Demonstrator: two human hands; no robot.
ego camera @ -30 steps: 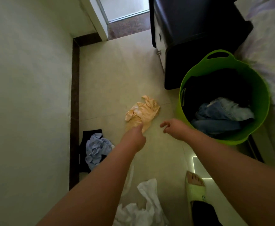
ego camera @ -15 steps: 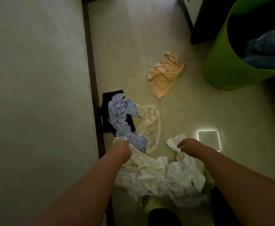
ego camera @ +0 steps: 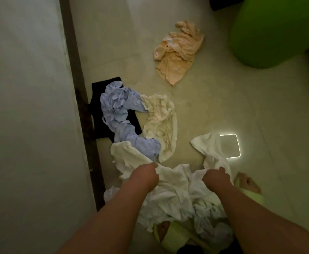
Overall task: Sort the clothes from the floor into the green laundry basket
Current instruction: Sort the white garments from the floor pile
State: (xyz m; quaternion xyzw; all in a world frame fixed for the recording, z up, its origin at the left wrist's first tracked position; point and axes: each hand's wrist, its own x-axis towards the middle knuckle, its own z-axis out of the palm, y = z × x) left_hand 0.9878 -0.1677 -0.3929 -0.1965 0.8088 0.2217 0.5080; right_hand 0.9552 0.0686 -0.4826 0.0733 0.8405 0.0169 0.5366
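White garment (ego camera: 170,182) grasped by left hand (ego camera: 146,176) & right hand (ego camera: 216,177); 4 more clothes nr wall; green basket (ego camera: 271,33) top-rt, open floor between.

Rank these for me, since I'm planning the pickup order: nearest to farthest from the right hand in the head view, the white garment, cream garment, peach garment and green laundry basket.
From the right hand:
1. White garment, gripped by that hand, at the person's feet.
2. Cream garment, up and left, beside the lilac shirt.
3. Peach garment, farther up, alone on the floor.
4. Green laundry basket, top right corner.
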